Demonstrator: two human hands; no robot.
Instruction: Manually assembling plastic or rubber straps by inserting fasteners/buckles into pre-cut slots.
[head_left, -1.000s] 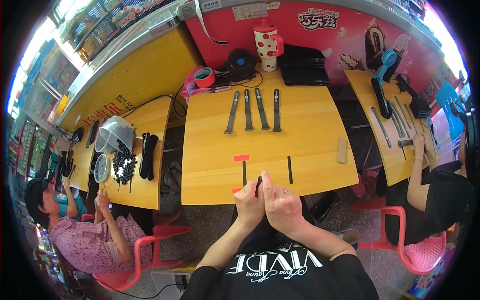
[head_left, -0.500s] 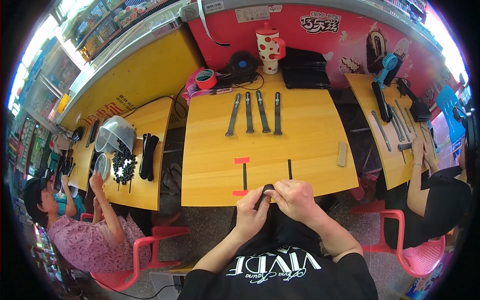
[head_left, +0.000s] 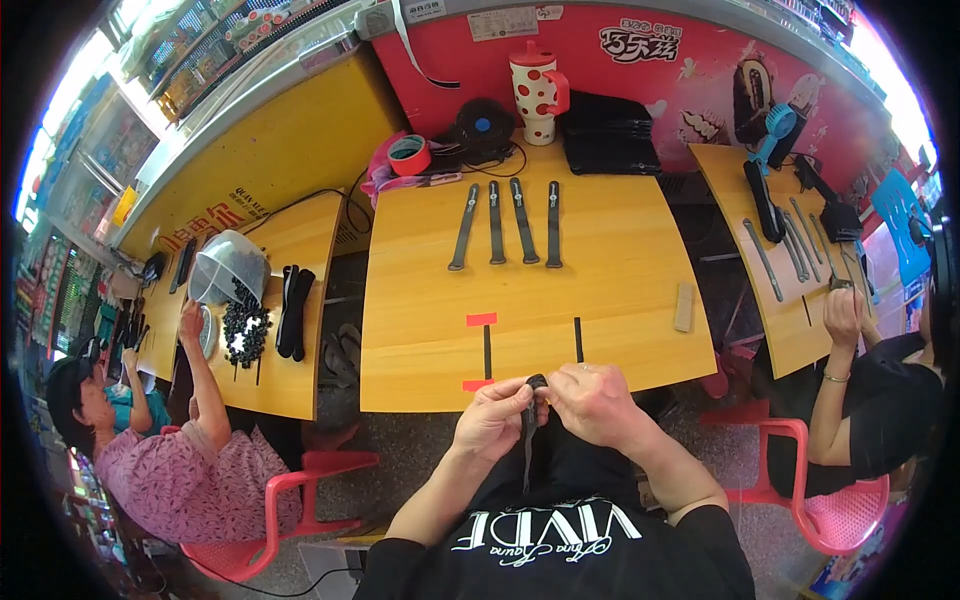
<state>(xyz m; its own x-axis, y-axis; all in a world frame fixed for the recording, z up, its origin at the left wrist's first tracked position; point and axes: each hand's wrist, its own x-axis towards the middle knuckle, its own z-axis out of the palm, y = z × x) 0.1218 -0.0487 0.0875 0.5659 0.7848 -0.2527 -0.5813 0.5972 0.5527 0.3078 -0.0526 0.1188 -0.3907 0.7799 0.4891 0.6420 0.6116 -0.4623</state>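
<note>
My left hand [head_left: 490,415] and my right hand [head_left: 592,402] meet just off the front edge of the wooden table [head_left: 630,250]. Between their fingertips they pinch a dark strap [head_left: 530,448], its upper end bent and its tail hanging down over my lap. My right fingers partly cover that upper end. Farther back on the table, several similar grey-black straps [head_left: 496,225] lie side by side, pointing away from me. Beyond my hands, two black stripes [head_left: 488,352] mark the tabletop, the left one with red tape [head_left: 482,320] at both ends.
A beige block [head_left: 684,307] lies at the right. Along the back stand a spotted tumbler [head_left: 537,98], a black fan [head_left: 484,128], red tape roll [head_left: 409,155] and black pouches [head_left: 610,140]. Co-workers sit at both side tables; small black parts [head_left: 245,325] spill from a clear tub [head_left: 230,268].
The strap's tail has come into view, hanging below my fingers. My left hand has shifted slightly left. The left co-worker's hand has risen toward the tub; the right co-worker has lifted a hand.
</note>
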